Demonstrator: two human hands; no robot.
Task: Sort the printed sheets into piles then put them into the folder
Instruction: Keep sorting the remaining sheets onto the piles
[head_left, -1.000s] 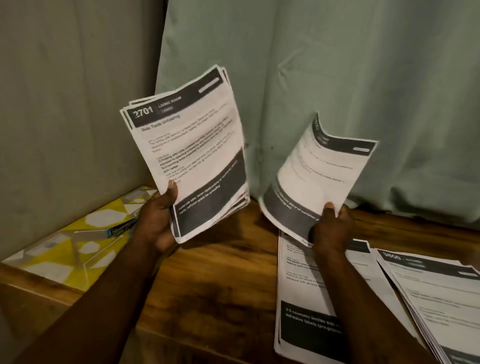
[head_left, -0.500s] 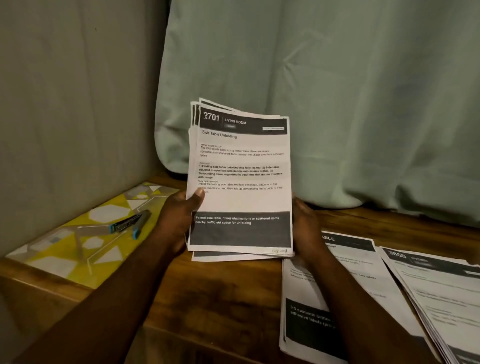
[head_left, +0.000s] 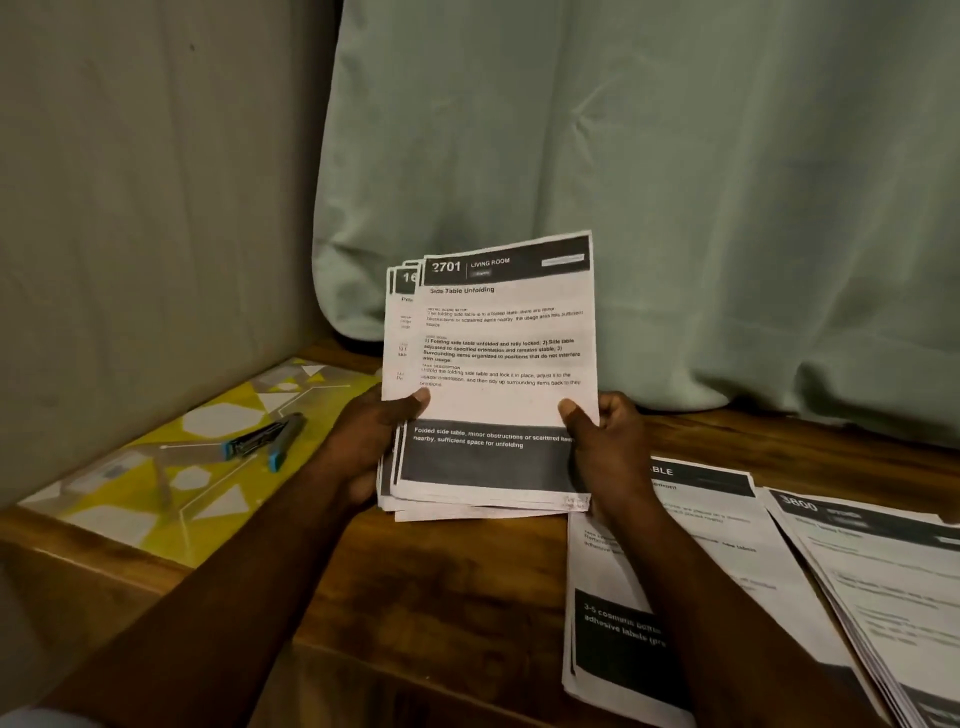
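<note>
1. Held stack of printed sheets (head_left: 493, 358): upright, tilted slightly, between the two grips. The top sheet reads "2701 LIVING ROOM, Side Table Unfolding", and other sheets are fanned out behind its left edge. Whether its lower edge touches the surface cannot be told.
2. Left grip (head_left: 363, 441): pinches the stack's left edge, thumb on the front and fingers curled behind.
3. Right grip (head_left: 608, 441): pinches the stack's right edge, thumb on the front face.
4. First flat pile (head_left: 727, 525): lies on the surface just below and right of the right grip, partly covered by the right forearm.
5. Second flat pile (head_left: 883, 571): lies further right of the right grip, overlapping the first pile's right edge. Its header reads "3800".
6. Yellow patterned folder (head_left: 156, 483): lies flat, well to the left of the left grip, against the wall (head_left: 130, 208).
7. Dark tool with blue ends (head_left: 265, 441): rests on the folder, left of the left grip.
8. Wooden surface (head_left: 441, 597).
9. Pale green curtain (head_left: 675, 182): hangs behind the grips.
</note>
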